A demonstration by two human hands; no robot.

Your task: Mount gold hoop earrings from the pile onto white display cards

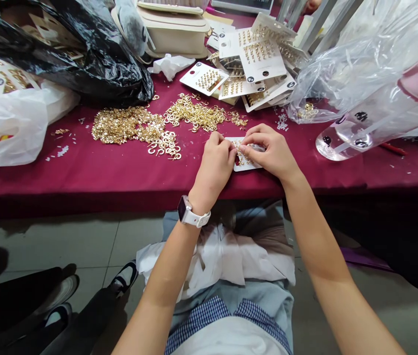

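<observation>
A white earring card [245, 162] with small gold earrings on it lies near the front edge of the maroon table [120, 172]. My left hand [214, 165], with a white watch on its wrist, grips the card's left side, fingers curled. My right hand [270, 150] rests over the card's top, fingertips pinched on a small gold earring at the card. Loose gold earrings [145, 125] lie in heaps just left of and behind my hands.
A stack of filled earring cards [255, 69] sits at the back. A black plastic bag [83, 54] and a white bag [9, 123] lie at the left, clear plastic bags [364, 74] at the right, a beige box [175, 32] behind. Another person's shoes [60, 296] show on the floor at lower left.
</observation>
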